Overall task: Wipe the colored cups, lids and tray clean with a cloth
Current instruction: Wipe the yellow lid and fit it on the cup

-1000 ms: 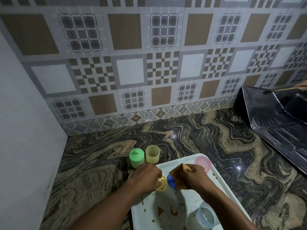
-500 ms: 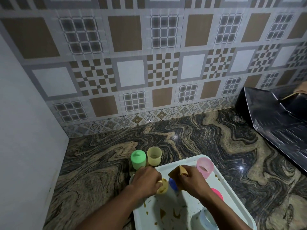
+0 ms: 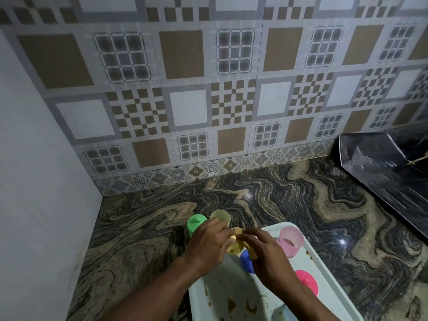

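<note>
Both hands work a yellow lid (image 3: 233,248) with a brown cloth (image 3: 238,231) over the tray's (image 3: 231,300) far-left corner.
The left hand (image 3: 208,244) grips the lid, fingers curled round it; the right hand (image 3: 266,253) pinches the cloth against it. The stained white tray sits at the worktop's (image 3: 150,228) near edge, carrying a blue lid (image 3: 246,263), a pale pink cup (image 3: 291,241) at its far edge and a bright pink lid (image 3: 307,281) by its right rim. A green cup (image 3: 195,224) and yellow cup (image 3: 221,216) stand just beyond that corner.
</note>
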{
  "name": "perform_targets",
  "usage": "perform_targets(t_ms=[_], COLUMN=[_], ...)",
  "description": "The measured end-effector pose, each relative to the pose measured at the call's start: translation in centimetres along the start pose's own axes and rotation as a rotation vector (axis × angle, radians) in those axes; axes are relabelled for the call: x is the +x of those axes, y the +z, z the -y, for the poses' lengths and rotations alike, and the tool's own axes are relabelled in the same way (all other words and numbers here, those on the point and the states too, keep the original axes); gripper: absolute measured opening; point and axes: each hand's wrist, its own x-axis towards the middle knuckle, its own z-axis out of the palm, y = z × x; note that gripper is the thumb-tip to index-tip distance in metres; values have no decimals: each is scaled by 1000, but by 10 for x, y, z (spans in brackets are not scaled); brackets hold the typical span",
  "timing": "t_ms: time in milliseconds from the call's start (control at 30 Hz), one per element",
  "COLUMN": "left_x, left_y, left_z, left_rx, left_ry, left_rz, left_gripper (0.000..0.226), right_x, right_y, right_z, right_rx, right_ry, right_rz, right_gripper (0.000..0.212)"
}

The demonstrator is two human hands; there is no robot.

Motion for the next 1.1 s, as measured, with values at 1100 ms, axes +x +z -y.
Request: perform_targets(t_ms=[1100], left_x=[52], left_y=[-50], left_z=[11], left_rx=[-879], left_ry=[-566], left_rz=[543], left_gripper=[38], right_x=[50], right_y=[-51], right_z=[14], right_rx=[971], right_ry=[491], right_rz=[213], right_gripper=[17])
